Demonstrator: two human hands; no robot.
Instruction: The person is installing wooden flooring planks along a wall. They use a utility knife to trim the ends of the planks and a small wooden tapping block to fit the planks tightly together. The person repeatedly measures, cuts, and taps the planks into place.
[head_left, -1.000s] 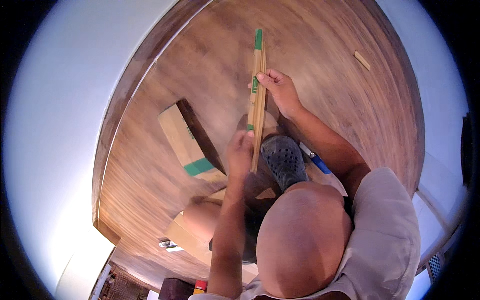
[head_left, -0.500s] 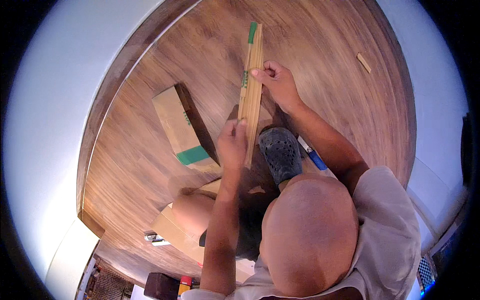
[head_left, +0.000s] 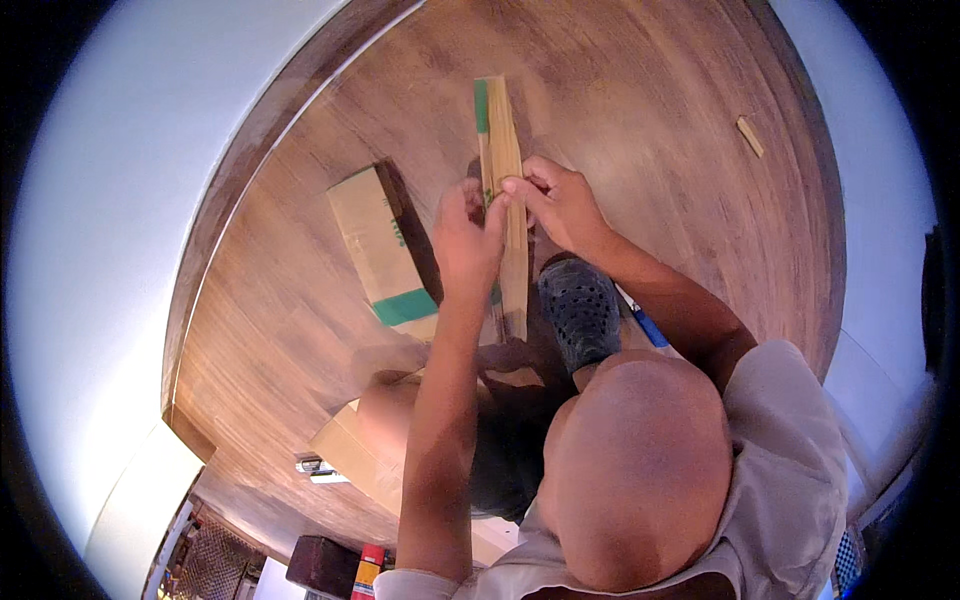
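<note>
Nearest: bent right knee (head_left: 640, 470) and grey sleeve (head_left: 785, 430) fill the lower right; left leg (head_left: 385, 415) sits over a cardboard sheet (head_left: 350, 450) whose edge pokes out on the left, small silver-and-white item (head_left: 318, 467) just beside it. Next out, dark perforated shoe (head_left: 578, 312), blue-handled tool (head_left: 650, 328) off its right side, partly hidden by the forearm. Long cardboard strip (head_left: 504, 130) is in front of the body, long edges running near to far; lower end just beside the shoe's left edge, so tight there. Right hand (head_left: 565, 205) is clamped on the strip's right edge, thumb on the face. Left hand (head_left: 468, 235) is at the left edge, thumb against it — can't tell if it's pinching. Hands close to each other, around mid-length. Left of the left hand, a second cardboard piece (head_left: 375, 240) with a green end band (head_left: 404, 306) limits sideways room. More room right: wood floor (head_left: 650, 100) spans from right hand to a small cardboard scrap (head_left: 750, 137), well apart. Farther out — curved skirting (head_left: 255, 180) edges the floor along the left.
</note>
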